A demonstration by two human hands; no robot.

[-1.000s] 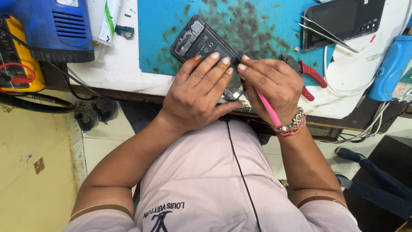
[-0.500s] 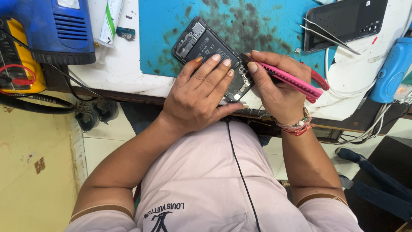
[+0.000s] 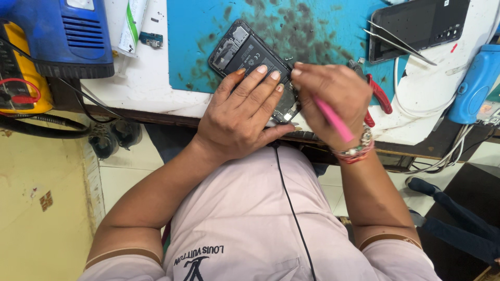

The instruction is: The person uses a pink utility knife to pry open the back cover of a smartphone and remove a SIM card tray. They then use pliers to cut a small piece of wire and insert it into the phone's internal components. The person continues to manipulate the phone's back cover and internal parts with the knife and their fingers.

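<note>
An opened black phone (image 3: 244, 52) with its back cover off lies tilted on a stained blue work mat (image 3: 291, 26). My left hand (image 3: 240, 112) presses flat on the phone's lower half, fingers spread over the battery. My right hand (image 3: 330, 99) grips a pink screwdriver (image 3: 333, 119), its tip hidden by my fingers at the phone's right edge. The handle points back toward my wrist, which wears beaded bracelets (image 3: 357, 151).
Red-handled pliers (image 3: 377, 96) lie just right of my right hand. Metal tweezers (image 3: 398, 44) rest on a second dark phone (image 3: 416, 26). A blue machine (image 3: 57, 36) and a yellow meter (image 3: 21, 73) stand left, a white tube (image 3: 130, 26) beside them. A blue tool (image 3: 474, 83) lies right.
My right hand has turned the pink screwdriver from lying sideways to pointing its handle toward my wrist. My left hand stays pressed on the phone.
</note>
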